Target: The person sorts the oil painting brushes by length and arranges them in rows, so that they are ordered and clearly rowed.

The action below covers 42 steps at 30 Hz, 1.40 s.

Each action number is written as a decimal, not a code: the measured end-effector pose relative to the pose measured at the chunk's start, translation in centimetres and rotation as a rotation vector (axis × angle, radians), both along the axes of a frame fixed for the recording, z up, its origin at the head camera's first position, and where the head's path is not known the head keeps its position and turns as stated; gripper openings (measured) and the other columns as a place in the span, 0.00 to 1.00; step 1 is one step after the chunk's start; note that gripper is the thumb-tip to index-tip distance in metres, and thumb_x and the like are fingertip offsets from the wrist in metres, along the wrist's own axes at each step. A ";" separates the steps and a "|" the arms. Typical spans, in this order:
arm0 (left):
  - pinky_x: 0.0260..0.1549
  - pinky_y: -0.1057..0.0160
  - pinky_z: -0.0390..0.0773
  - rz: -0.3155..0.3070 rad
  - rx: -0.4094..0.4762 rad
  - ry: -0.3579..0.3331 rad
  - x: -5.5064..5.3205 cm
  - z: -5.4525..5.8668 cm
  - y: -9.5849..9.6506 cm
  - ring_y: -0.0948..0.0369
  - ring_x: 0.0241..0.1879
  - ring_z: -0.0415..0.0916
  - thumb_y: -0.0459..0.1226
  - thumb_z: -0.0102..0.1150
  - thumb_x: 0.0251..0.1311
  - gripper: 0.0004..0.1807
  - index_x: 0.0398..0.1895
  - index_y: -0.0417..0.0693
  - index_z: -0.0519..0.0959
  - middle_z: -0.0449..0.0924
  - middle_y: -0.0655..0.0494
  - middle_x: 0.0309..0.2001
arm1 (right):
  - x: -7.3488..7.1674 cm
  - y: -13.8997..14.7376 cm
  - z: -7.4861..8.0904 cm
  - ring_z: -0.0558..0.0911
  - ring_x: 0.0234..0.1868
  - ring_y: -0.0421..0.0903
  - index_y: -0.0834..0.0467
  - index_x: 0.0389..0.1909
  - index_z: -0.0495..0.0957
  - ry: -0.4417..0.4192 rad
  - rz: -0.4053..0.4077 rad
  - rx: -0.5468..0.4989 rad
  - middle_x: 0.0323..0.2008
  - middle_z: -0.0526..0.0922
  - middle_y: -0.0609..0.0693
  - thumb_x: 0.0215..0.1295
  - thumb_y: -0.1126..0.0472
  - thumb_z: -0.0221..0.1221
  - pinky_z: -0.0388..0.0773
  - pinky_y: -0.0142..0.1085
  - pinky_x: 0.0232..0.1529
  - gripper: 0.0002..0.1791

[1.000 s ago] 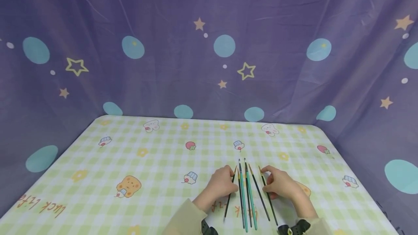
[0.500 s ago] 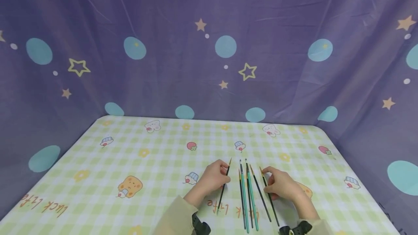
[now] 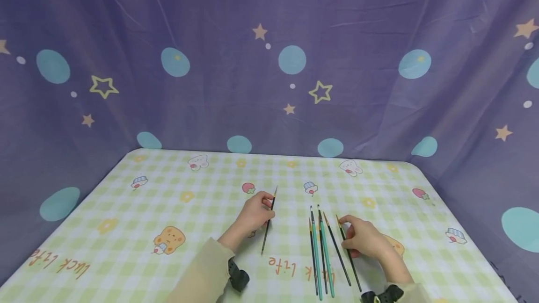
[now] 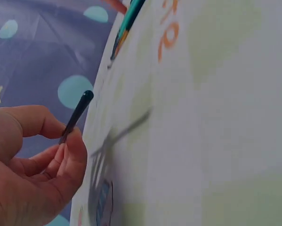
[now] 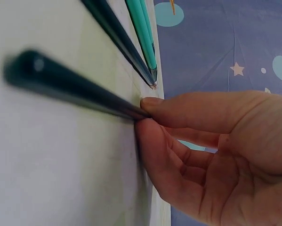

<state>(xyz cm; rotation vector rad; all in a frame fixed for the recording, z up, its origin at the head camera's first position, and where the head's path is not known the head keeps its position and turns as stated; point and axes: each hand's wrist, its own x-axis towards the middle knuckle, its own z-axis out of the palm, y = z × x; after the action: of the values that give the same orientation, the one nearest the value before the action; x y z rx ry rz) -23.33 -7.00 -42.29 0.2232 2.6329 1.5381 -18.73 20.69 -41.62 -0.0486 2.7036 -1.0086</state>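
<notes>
My left hand (image 3: 254, 212) pinches a thin dark-handled paintbrush (image 3: 267, 231) between thumb and fingers, its bristles pointing away from me. In the left wrist view the paintbrush (image 4: 77, 112) is raised over the cloth and casts a shadow. To the right, my right hand (image 3: 365, 237) pinches another dark paintbrush (image 3: 353, 265) at the right end of a row. The right wrist view shows that brush's handle (image 5: 75, 89) between thumb and forefinger. Between the hands lie several paintbrushes, among them a teal-handled brush (image 3: 317, 261) and a dark-handled brush (image 3: 338, 254), side by side.
A green-and-white checked tablecloth (image 3: 202, 228) with printed cartoons covers the table. Behind and around the table hangs a purple curtain (image 3: 236, 83) with stars and teal spots. A black wrist strap (image 3: 238, 277) sits on the left sleeve.
My left hand has carried its paintbrush leftward and away from me, apart from the row. The right hand keeps its pinch in nearly the same place.
</notes>
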 end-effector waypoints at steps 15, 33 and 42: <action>0.19 0.66 0.75 0.095 -0.006 0.010 -2.9 0.4 -3.7 0.63 0.22 0.70 0.24 0.54 0.44 0.23 0.50 0.38 0.71 0.74 0.47 0.39 | 0.1 -0.3 0.2 0.74 0.14 0.44 0.63 0.52 0.71 0.022 -0.004 0.013 0.23 0.72 0.51 0.46 0.73 0.62 0.74 0.34 0.18 0.27; 0.19 0.65 0.74 0.165 -0.049 -0.019 -6.1 0.0 -7.6 0.61 0.20 0.72 0.29 0.56 0.53 0.23 0.55 0.40 0.70 0.73 0.44 0.44 | 0.1 -0.3 0.2 0.74 0.14 0.44 0.63 0.52 0.71 0.016 0.004 -0.021 0.23 0.72 0.51 0.46 0.73 0.62 0.75 0.35 0.18 0.27; 0.16 0.66 0.71 0.208 -0.080 -0.033 -7.3 -0.4 -9.2 0.62 0.17 0.69 0.28 0.53 0.51 0.24 0.55 0.39 0.69 0.72 0.42 0.45 | 0.1 -0.1 0.1 0.73 0.14 0.44 0.63 0.52 0.71 0.008 -0.006 -0.019 0.24 0.72 0.51 0.46 0.73 0.62 0.74 0.35 0.18 0.28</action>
<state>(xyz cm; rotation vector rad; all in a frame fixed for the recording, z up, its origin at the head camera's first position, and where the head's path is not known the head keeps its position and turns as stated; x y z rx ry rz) -30.59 -16.19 -42.72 -0.0838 2.7588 1.4721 -18.63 20.55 -41.51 -0.0490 2.7032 -1.0384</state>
